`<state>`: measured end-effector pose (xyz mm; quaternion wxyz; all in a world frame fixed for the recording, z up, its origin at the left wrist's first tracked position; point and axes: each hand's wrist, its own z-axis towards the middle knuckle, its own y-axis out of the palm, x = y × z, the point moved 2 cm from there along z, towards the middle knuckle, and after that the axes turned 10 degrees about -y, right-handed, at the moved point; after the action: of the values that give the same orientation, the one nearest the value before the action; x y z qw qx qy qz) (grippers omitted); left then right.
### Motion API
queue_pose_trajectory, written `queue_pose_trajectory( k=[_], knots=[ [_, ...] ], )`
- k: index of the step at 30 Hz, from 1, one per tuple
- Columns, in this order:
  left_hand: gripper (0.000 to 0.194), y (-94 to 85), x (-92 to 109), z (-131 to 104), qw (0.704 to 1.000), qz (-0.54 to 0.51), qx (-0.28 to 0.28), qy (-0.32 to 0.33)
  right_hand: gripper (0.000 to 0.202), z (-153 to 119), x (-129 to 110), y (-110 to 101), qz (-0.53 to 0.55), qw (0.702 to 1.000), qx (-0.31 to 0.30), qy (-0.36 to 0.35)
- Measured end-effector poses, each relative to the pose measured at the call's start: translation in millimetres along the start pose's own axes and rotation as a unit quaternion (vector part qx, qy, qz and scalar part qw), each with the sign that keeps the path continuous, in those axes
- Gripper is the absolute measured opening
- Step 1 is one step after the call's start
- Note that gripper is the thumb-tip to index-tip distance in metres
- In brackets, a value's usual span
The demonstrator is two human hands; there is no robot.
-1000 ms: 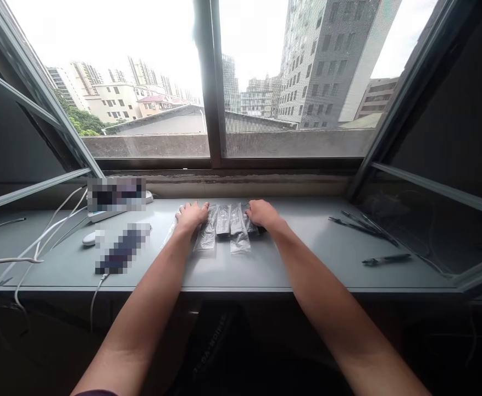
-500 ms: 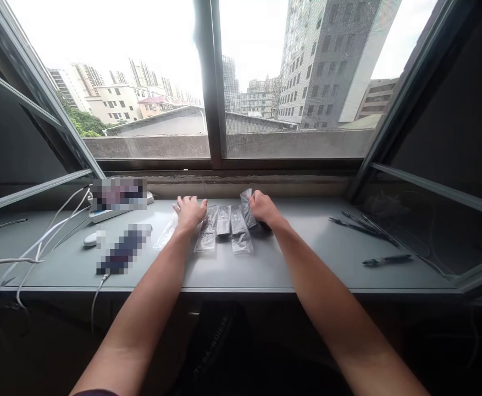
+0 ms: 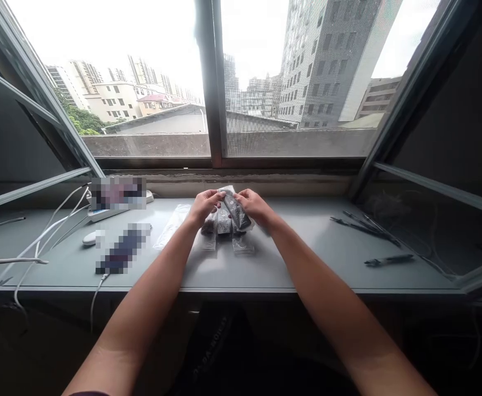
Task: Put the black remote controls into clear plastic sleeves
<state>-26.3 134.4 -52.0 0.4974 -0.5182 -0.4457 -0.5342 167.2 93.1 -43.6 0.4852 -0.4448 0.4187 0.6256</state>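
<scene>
Between my two hands, raised a little over the table, is a dark remote control (image 3: 236,212) in a clear plastic bag, tilted with its top end to the left. My left hand (image 3: 204,209) pinches the bag's upper left edge. Closed on its right side is my right hand (image 3: 254,205). Below lie more bagged dark remotes (image 3: 223,224) side by side, partly hidden by my hands and the held one. A clear, flat plastic bag (image 3: 173,223) rests left of my left hand.
On the left are a white power strip (image 3: 119,210), white cables (image 3: 45,242), a white rounded object (image 3: 89,238) and a blurred-out dark item (image 3: 121,253). Dark pens or slim tools (image 3: 362,228) and a pen (image 3: 389,260) lie right. The window (image 3: 216,148) closes off the back.
My left hand has moved right, off the table and onto the bagged remote. My right hand has brought that remote leftward, over the others.
</scene>
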Motion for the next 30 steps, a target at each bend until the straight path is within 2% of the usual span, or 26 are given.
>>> queue_pose_trajectory(
  k=[2,5,9,13,19,21,25,28,30],
  knots=[
    [0.038,-2.8,2,1,1.0,-0.023,0.019,0.009,0.049,-4,-3,1,0.028,0.999,-0.024,0.037],
    [0.031,-7.7,6,2,0.995,-0.065,0.076,0.015,0.05,-9,-8,1,0.041,0.992,-0.096,0.073],
    [0.025,-16.1,7,3,0.977,-0.159,0.14,-0.021,0.046,-12,-9,1,0.049,0.98,-0.169,0.094],
    [0.033,-21.6,4,5,0.968,-0.196,0.148,-0.05,0.039,-13,-10,1,0.05,0.974,-0.192,0.105],
    [0.045,-25.3,0,6,0.964,-0.187,0.179,-0.063,0.033,-15,-11,0,0.049,0.965,-0.214,0.147],
    [0.047,-24.4,-1,6,0.965,-0.182,0.179,-0.055,0.031,-16,-10,0,0.048,0.96,-0.229,0.154],
    [0.054,-19.4,-1,6,0.973,-0.192,0.13,-0.024,0.029,-18,-8,1,0.065,0.949,-0.266,0.157],
    [0.054,-18.2,0,4,0.972,-0.207,0.108,-0.013,0.027,-19,-9,2,0.064,0.951,-0.258,0.156],
    [0.053,-18.6,2,4,0.971,-0.215,0.101,-0.039,0.025,-20,-11,3,0.066,0.958,-0.241,0.143]
  ],
)
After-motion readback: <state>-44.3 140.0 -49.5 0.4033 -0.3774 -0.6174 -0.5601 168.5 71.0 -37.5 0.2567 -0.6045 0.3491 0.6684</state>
